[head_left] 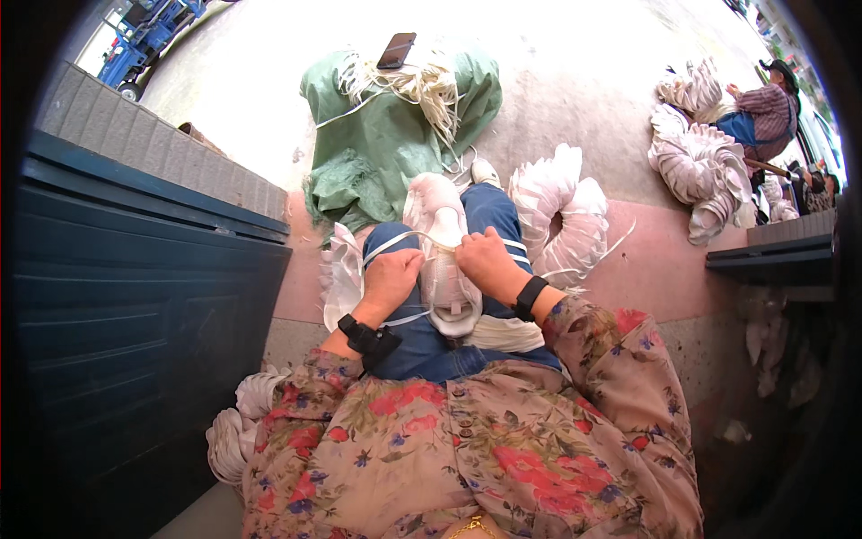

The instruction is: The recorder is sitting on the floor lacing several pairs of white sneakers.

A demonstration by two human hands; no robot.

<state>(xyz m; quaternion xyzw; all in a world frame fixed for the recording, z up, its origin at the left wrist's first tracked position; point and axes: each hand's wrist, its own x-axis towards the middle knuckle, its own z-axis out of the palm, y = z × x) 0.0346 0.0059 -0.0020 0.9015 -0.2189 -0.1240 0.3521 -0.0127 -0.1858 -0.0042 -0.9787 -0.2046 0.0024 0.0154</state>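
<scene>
A white shoe [452,292] rests between my knees, its heel opening toward me and its toe pointing away. My left hand [392,280] is closed on a white shoelace [401,237] at the shoe's left side; the lace loops over to the lacing area. At the right edge of the lacing, my right hand [489,263] is closed in a pinch on the lace, its fingertips against the shoe. Exactly where the lace passes through the shoe is hidden by my fingers. A bundle of white laces [505,335] lies across my lap.
A green sack-covered heap [395,135] ahead carries loose laces [440,106] and a phone [397,50]. Ringed stacks of white shoe uppers [558,216] stand right of my legs. A dark blue door [135,305] is at left. Another person [768,112] sits far right beside more stacks.
</scene>
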